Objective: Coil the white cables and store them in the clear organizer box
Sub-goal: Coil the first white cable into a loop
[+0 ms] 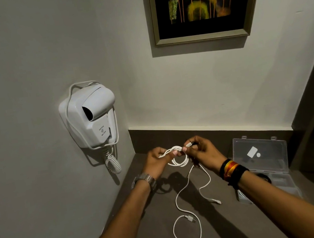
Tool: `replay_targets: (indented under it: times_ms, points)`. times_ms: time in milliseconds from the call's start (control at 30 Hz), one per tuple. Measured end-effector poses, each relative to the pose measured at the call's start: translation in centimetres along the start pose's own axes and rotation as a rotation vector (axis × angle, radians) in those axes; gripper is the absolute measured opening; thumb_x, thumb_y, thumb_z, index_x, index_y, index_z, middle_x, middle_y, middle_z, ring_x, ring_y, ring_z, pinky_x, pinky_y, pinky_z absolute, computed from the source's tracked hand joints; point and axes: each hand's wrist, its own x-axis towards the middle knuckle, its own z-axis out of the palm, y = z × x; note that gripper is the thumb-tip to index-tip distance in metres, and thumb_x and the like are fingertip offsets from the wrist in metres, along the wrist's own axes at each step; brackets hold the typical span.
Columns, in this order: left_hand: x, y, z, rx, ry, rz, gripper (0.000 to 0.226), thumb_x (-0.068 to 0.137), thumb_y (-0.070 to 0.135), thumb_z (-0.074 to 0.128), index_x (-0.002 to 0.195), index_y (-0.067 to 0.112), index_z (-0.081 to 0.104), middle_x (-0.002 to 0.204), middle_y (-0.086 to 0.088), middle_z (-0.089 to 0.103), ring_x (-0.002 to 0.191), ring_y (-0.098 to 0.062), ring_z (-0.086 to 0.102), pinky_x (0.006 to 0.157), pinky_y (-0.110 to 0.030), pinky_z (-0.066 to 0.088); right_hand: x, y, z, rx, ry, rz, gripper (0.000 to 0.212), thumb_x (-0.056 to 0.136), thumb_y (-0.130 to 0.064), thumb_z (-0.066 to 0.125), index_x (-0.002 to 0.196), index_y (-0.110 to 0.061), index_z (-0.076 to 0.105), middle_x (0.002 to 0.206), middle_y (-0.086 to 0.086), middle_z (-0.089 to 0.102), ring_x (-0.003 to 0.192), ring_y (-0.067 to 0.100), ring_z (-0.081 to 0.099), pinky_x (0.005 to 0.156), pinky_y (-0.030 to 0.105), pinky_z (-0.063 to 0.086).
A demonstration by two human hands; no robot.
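Note:
A coiled white cable [179, 161] hangs above the back of the dark counter, pinched between both hands. My left hand [157, 163] grips its left side. My right hand [202, 152] holds its right side and the plug end. A second white cable [183, 203] lies loose on the counter below, with a loop near the front and two plug ends free. The clear organizer box [262, 164] stands open at the right, its lid raised toward the wall, with a small white item inside the lid.
The dark counter [159, 231] sits in a wall corner. A white wall-mounted hair dryer [90, 117] with a curly cord hangs on the left wall. A framed painting [201, 2] is on the back wall. A dark panel borders the right side.

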Motion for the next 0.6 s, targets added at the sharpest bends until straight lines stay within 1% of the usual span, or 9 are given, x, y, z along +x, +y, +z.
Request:
replay_targets:
  times_ms: [67,100,167,233,267,333,433,533,600]
  points:
    - [-0.3,0.8,-0.4,-0.124,-0.078,-0.178,0.029,0.08,0.039,0.078,0.076,0.016,0.06,0.056,0.004,0.043,0.047,-0.009,0.036,0.038,-0.018,0.029,0.0,0.1,0.4,-0.011,-0.012,-0.03,0.011,0.098,-0.014,0.068,0.103,-0.008,0.06,0.067,0.001,0.074,0.051,0.016,0.061,0.047,0.029,0.054]
    - [-0.4,1.3,-0.6,-0.176,-0.136,-0.272,0.028,0.084,0.04,0.074,0.08,0.016,0.06,0.056,0.004,0.039,0.044,-0.008,0.031,0.038,-0.019,0.023,0.0,0.3,0.4,-0.027,-0.008,-0.042,0.009,0.098,-0.012,0.068,0.102,-0.009,0.06,0.068,0.001,0.075,0.051,0.017,0.063,0.048,0.031,0.057]
    - [-0.4,2.0,-1.2,-0.331,-0.239,-0.421,0.027,0.094,0.04,0.061,0.084,0.015,0.059,0.057,0.004,0.04,0.04,-0.006,0.03,0.035,-0.017,0.018,-0.2,0.6,0.3,-0.073,0.014,-0.054,0.007,0.097,-0.01,0.068,0.1,-0.011,0.061,0.066,0.0,0.074,0.052,0.018,0.064,0.051,0.035,0.06]
    - [-0.2,2.4,-1.8,-0.498,-0.309,-0.519,0.027,0.101,0.035,0.046,0.087,0.014,0.057,0.062,0.002,0.048,0.04,-0.006,0.035,0.033,-0.015,0.017,-0.3,1.0,0.1,-0.109,0.039,-0.063,0.007,0.096,-0.009,0.068,0.099,-0.011,0.062,0.068,0.002,0.073,0.055,0.018,0.065,0.055,0.038,0.061]
    - [-0.2,2.4,-2.2,-0.549,-0.329,-0.542,0.025,0.101,0.03,0.043,0.091,0.012,0.057,0.066,0.0,0.054,0.042,-0.006,0.041,0.033,-0.014,0.019,-0.3,1.1,0.1,-0.127,0.05,-0.068,0.007,0.096,-0.008,0.068,0.098,-0.012,0.062,0.07,0.004,0.073,0.055,0.018,0.065,0.056,0.039,0.062]
    - [-0.4,2.4,-2.7,-0.595,-0.361,-0.548,0.019,0.101,0.02,0.045,0.103,0.008,0.059,0.072,-0.002,0.065,0.047,-0.007,0.053,0.034,-0.013,0.027,-0.4,1.1,0.0,-0.168,0.058,-0.073,0.007,0.096,-0.008,0.068,0.098,-0.013,0.063,0.075,0.009,0.073,0.056,0.019,0.066,0.057,0.039,0.063]
    - [-0.6,2.3,-3.5,-0.645,-0.431,-0.551,0.02,0.101,0.014,0.049,0.113,0.005,0.061,0.075,-0.005,0.074,0.055,-0.007,0.065,0.037,-0.011,0.037,-0.3,1.0,0.2,-0.218,0.056,-0.084,0.006,0.097,-0.009,0.067,0.099,-0.013,0.063,0.077,0.008,0.072,0.059,0.019,0.066,0.058,0.037,0.064]
    - [-0.4,2.4,-4.0,-0.553,-0.396,-0.583,0.028,0.101,0.014,0.049,0.124,0.004,0.059,0.075,-0.006,0.074,0.054,-0.008,0.068,0.036,-0.011,0.037,-0.3,0.8,0.3,-0.283,0.027,-0.106,0.004,0.098,-0.011,0.065,0.1,-0.013,0.062,0.085,0.011,0.075,0.061,0.014,0.067,0.057,0.028,0.062]
    - [-0.3,2.6,-4.3,-0.469,-0.367,-0.597,0.029,0.101,0.014,0.049,0.126,0.005,0.06,0.081,-0.008,0.076,0.059,-0.011,0.072,0.037,-0.012,0.039,-0.4,0.9,0.3,-0.323,0.01,-0.118,0.003,0.099,-0.012,0.064,0.101,-0.012,0.062,0.087,0.008,0.075,0.059,0.007,0.067,0.056,0.023,0.059]
